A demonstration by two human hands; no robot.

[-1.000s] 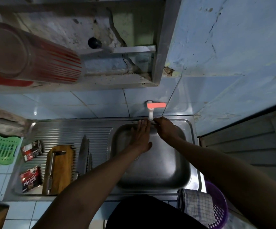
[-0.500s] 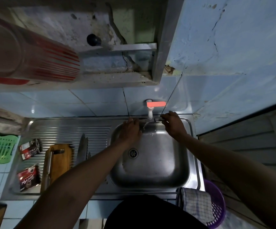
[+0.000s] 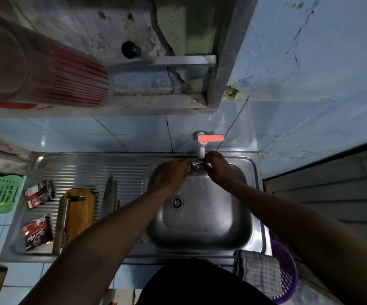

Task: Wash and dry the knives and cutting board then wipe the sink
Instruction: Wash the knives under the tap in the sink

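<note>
Pale blue glazed tiles (image 3: 134, 133) cover the wall behind the counter, with dark grout lines and a small glint of light at the left. Above them a rough concrete ledge (image 3: 134, 104) juts out, stained and chipped along its front edge. A metal frame post (image 3: 224, 51) rises from the ledge's right end, a cross bar (image 3: 184, 60) meeting it from the left. Behind the frame the plaster (image 3: 85, 25) is grey, pitted and cracked. To the right the painted blue wall (image 3: 310, 51) shows hairline cracks and flaking patches. At the right edge stand grey horizontal boards (image 3: 332, 194). The light is dim and cool.
</note>
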